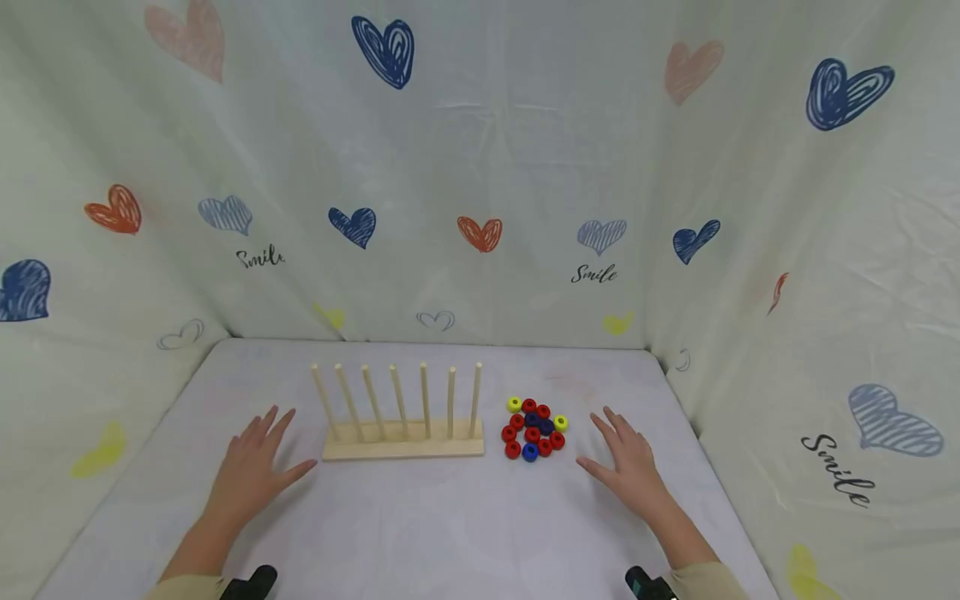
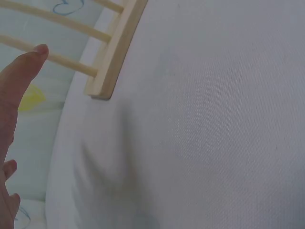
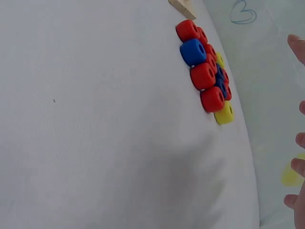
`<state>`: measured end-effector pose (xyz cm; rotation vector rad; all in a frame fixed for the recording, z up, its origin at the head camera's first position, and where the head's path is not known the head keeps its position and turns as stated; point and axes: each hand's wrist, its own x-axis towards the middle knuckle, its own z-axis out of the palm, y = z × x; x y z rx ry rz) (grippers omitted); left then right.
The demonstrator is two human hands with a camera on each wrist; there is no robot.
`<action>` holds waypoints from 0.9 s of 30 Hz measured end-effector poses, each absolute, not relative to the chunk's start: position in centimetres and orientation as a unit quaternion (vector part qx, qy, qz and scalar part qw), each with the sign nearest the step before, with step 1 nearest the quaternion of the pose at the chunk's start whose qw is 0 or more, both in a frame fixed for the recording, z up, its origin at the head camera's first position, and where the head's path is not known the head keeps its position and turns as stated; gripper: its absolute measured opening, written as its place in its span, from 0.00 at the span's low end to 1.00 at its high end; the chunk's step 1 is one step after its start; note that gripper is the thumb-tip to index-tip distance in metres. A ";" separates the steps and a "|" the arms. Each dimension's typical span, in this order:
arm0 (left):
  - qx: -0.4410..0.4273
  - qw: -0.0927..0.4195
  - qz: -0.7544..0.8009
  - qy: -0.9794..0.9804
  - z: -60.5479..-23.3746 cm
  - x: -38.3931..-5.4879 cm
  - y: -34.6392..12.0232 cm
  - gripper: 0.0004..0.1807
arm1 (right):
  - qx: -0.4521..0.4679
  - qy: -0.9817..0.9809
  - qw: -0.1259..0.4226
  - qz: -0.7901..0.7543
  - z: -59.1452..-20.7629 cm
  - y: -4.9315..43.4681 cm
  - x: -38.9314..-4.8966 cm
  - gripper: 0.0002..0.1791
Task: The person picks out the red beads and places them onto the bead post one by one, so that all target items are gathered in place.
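A pale wooden peg rack (image 1: 403, 448) with several upright dowels in a row stands in the middle of the table. To its right lies a cluster of red, blue and yellow beads (image 1: 532, 434), each with a hole through it. My left hand (image 1: 251, 471), fingers spread, is just left of the rack's base and holds nothing. On the other side my right hand (image 1: 628, 467) is spread beside the beads, also without anything in it. The left wrist view shows the rack's end (image 2: 101, 88) near my thumb. In the right wrist view the beads (image 3: 202, 76) sit apart from my fingertips.
A white cloth (image 1: 450, 533) covers the table. Pale curtains (image 1: 525, 150) printed with hearts and the word "Smile" enclose its back and both sides. Dark wrist straps (image 1: 251, 583) show at the bottom of the head view.
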<state>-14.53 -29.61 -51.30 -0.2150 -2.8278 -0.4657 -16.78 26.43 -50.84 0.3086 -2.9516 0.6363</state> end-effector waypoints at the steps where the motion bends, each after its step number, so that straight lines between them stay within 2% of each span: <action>1: -0.075 0.137 -0.166 -0.974 -51.5 -14.7 -29.5 0.50 | 0.098 -0.968 0.049 0.226 -50.9 26.3 -16.9 0.44; 9: -0.055 0.115 -0.207 -0.970 -52.2 -15.4 -28.3 0.51 | 0.056 -0.930 -0.009 0.363 -51.4 25.1 -17.2 0.42; 27: -0.010 0.035 -0.316 -0.948 -54.5 -17.7 -26.6 0.48 | 0.017 -0.886 -0.010 0.464 -53.1 22.5 -17.9 0.34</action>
